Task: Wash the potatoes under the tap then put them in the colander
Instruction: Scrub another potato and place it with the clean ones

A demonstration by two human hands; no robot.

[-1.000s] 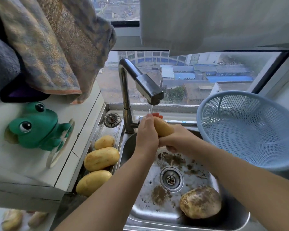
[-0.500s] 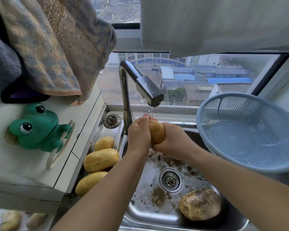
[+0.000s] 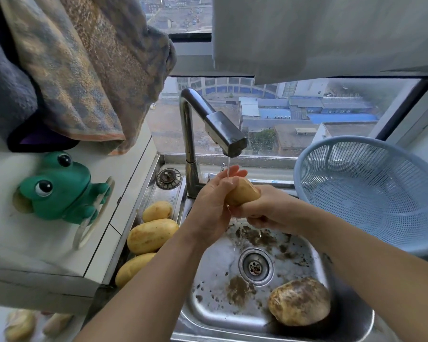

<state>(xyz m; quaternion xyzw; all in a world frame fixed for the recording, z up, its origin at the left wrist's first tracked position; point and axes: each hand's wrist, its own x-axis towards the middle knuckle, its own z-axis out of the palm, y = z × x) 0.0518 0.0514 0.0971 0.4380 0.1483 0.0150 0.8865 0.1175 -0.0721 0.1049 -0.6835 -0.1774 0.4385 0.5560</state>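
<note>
A yellow potato [image 3: 242, 192] is held over the steel sink [image 3: 218, 309], right under the thin stream from the tap [image 3: 223, 127]. My right hand [image 3: 262, 208] grips it from below and the right. My left hand [image 3: 214, 201] lies against its left side with fingers wrapped over it. Three clean yellow potatoes [image 3: 152, 234] lie on the sink's left ledge. A dirty brown potato [image 3: 299, 302] sits in the basin at the front right. The blue colander [image 3: 371, 191] stands tilted at the right, with nothing in it.
Soil is spattered round the drain [image 3: 256, 266]. A green frog holder [image 3: 59, 186] sticks to the left tiled wall, and towels [image 3: 84, 70] hang above it. A drain plug [image 3: 168, 178] rests on the ledge behind the potatoes. The window sits behind the tap.
Both hands have turned and rubbed the potato under the stream, shifting slightly left then back right. Other potatoes and the colander stay put.
</note>
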